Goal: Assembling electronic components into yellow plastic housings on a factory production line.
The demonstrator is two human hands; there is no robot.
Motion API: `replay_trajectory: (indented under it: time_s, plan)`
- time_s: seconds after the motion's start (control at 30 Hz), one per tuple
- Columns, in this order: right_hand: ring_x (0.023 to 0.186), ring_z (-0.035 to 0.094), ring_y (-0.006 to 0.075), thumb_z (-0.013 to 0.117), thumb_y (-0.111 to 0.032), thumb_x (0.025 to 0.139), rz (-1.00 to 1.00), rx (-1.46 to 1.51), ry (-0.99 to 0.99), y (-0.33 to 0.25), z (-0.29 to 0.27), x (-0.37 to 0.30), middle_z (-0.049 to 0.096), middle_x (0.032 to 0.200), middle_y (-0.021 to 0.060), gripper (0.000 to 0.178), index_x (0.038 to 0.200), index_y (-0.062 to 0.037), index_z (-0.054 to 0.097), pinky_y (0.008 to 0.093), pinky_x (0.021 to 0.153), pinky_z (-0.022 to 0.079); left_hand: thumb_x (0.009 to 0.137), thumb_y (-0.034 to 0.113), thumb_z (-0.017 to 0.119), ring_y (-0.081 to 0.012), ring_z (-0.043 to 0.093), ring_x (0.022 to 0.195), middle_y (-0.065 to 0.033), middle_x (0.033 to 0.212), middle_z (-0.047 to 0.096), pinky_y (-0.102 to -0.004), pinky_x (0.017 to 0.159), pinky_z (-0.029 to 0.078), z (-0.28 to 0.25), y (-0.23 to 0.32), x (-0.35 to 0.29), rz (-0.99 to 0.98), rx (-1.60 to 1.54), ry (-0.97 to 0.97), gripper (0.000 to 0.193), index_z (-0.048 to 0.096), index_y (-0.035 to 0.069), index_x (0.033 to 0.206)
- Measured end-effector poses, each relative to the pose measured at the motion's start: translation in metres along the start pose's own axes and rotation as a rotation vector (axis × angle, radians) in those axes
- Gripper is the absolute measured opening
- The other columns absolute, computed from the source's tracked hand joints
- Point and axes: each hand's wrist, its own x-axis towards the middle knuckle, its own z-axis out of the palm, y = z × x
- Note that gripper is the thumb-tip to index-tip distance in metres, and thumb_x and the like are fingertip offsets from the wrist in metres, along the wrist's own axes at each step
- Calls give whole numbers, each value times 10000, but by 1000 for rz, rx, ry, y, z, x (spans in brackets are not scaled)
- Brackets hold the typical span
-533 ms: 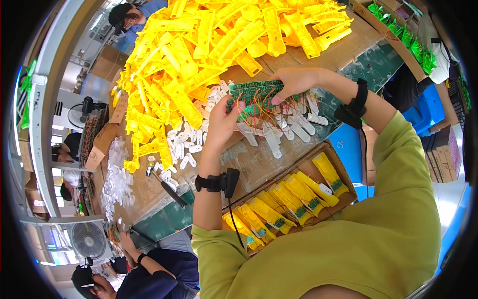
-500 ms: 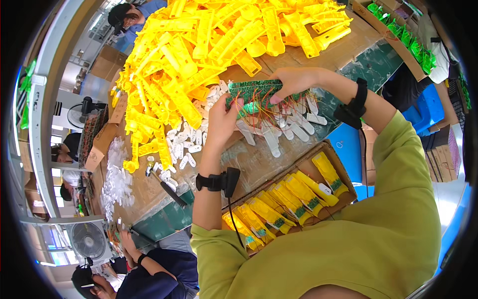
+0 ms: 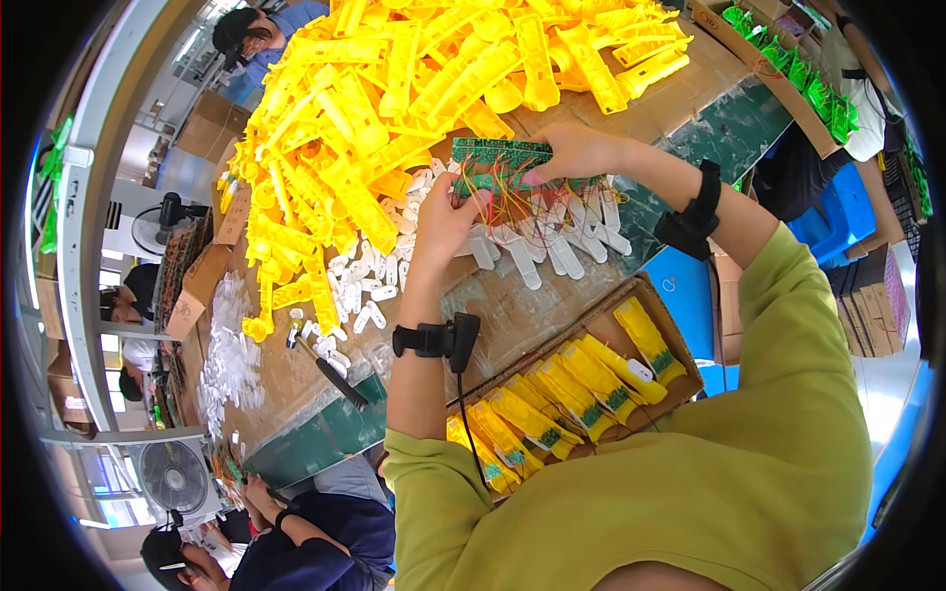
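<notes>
Between my two hands is a green circuit board panel [image 3: 501, 151] with thin red and orange wires. My left hand [image 3: 445, 225] pinches its lower left end between thumb and fingers. From the right, my right hand [image 3: 574, 158] is closed over the other end, thumb in front; its fingertips are partly hidden behind the board. Flat white plastic strips [image 3: 564, 256] fan out below the wires. Whether every strip is joined to the panel I cannot make out.
Yellow plastic shells [image 3: 394, 128] form a big heap beyond my hands. Small white parts [image 3: 367, 286] lie by it. Nearer me, a cardboard box [image 3: 680, 399] holds several yellow shells with boards. A black-handled tool [image 3: 340, 382] rests at left. A co-worker [image 3: 305, 537] sits at lower left.
The panel has tilted, and the white strips under it have shifted up and to the left. My left forearm has moved slightly right; both hands keep their hold.
</notes>
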Motion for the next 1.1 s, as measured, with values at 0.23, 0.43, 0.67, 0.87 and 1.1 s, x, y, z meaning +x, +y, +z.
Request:
replay_trajectory:
  time_s: [0.23, 0.43, 0.67, 0.87, 1.1]
  plan:
    - [678, 574, 163, 634, -320, 714, 5, -182, 56, -2, 10, 11, 621, 733, 86, 376, 930, -13, 605, 309, 625, 438, 736, 210, 620, -301, 595, 727, -203, 809, 588, -349, 653, 463, 15, 8, 6, -157, 890, 211, 361, 485, -45, 951]
    - [731, 573, 165, 579, -407, 770, -24, -88, -261, -14, -16, 2, 624, 810, 98, 457, 980, -1, 588, 302, 663, 436, 793, 165, 607, -178, 436, 1089, -126, 1231, 405, -296, 896, 357, -18, 23, -5, 86, 47, -77, 555, 344, 8, 1255]
    - [791, 551, 175, 515, -453, 819, -150, 31, -250, -10, -2, 8, 607, 899, 106, 505, 1047, -5, 561, 295, 717, 424, 812, 128, 591, -103, 533, 766, -38, 898, 559, -225, 651, 434, -20, 4, 1, 118, 99, 52, 288, 487, 1, 1048]
    - [825, 570, 216, 461, -420, 854, -160, -134, -306, -12, -8, 8, 602, 914, 146, 463, 1089, -26, 522, 336, 732, 426, 790, 133, 606, -79, 521, 640, -62, 707, 564, -228, 540, 398, -12, 6, 2, 29, 31, 39, 186, 537, -10, 887]
    - [780, 578, 340, 470, -416, 832, -112, -260, 47, 5, 22, 20, 595, 848, 216, 457, 924, 19, 573, 411, 697, 434, 755, 136, 603, -293, 577, 611, -162, 705, 597, -359, 557, 436, 14, 17, 7, 116, 663, 380, 208, 536, -2, 894]
